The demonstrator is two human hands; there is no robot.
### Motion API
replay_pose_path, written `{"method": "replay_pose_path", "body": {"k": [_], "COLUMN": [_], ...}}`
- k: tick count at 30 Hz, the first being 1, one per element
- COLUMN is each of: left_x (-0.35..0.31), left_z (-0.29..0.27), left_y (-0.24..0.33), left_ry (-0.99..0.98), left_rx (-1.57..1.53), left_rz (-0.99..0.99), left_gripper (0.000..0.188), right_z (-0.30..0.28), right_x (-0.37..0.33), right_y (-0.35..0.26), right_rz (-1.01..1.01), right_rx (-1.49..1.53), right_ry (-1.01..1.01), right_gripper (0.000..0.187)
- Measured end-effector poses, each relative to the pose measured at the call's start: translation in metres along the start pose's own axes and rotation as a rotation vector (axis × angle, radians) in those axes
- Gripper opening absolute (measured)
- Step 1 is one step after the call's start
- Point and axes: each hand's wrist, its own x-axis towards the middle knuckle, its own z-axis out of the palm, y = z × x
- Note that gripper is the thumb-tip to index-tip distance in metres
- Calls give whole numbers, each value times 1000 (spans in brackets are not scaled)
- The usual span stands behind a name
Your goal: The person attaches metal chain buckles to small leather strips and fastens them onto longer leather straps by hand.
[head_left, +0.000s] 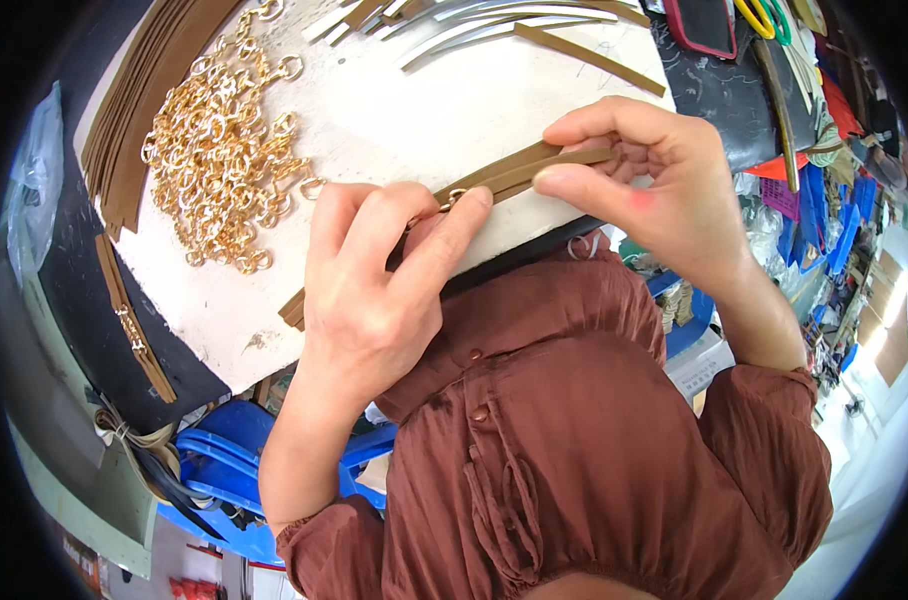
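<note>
A brown strap [514, 170] runs slantwise along the near edge of the white work board [394, 110]. Two layers of it show between my hands. My left hand [369, 290] pinches it near a small gold metal fitting [455, 197], which the fingers partly cover. Farther right, my right hand [679, 190] has its thumb and curled fingers about the strap's other end. A brown strap end [292, 310] sticks out left of my left wrist. Beyond my left hand lies a heap of gold clasps with rings [224, 165].
Brown strips [149, 110] lie stacked along the board's left edge. Another brown strap with gold hardware [129, 322] rests on the black surface. Silvery and brown strips [504, 28] lie at the back, near a red-framed dark object [701, 22]. Blue crates [219, 455] stand below the table.
</note>
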Motion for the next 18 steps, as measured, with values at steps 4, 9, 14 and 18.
{"method": "replay_pose_path", "body": {"k": [4, 9, 14, 18], "left_x": [-1, -1, 0, -1], "left_z": [2, 3, 3, 3], "left_y": [0, -1, 0, 0], "left_ry": [22, 43, 40, 45], "left_rx": [-1, 14, 36, 37], "left_rz": [19, 35, 45, 48], "left_gripper": [41, 41, 41, 41], "right_z": [-19, -20, -17, -14], "right_x": [-5, -1, 0, 0], "right_y": [2, 3, 9, 7], "right_rz": [151, 208, 183, 156], "right_rx": [206, 184, 139, 67], "right_ry": [-12, -51, -9, 10], "right_gripper": [14, 8, 9, 10]}}
